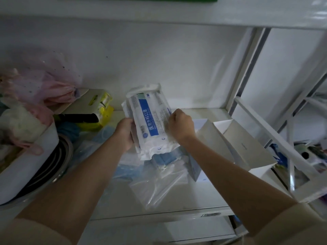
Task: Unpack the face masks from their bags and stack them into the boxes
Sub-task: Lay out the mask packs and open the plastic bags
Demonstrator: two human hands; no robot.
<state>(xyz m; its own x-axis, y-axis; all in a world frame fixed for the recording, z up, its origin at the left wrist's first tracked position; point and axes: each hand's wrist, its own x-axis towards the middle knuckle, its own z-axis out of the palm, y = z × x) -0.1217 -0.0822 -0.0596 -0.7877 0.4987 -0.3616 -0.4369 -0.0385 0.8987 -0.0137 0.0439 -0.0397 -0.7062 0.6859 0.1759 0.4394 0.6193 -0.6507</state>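
A white mask bag (150,119) with a blue printed band stands tilted above the shelf, a second bag behind it. My left hand (124,133) grips its left edge. My right hand (180,125) pinches its right edge with curled fingers. Blue face masks (165,159) show under the bag's lower end, on a clear plastic bag (159,184). An open white box (235,140) with raised flaps stands to the right, beside my right wrist.
Loose blue masks (126,169) lie on the white shelf (203,204). On the left are a white tub (26,165) with pink cloth, a metal bowl (60,160), and a yellow-green package (104,110). A white shelf frame (276,138) slants across the right.
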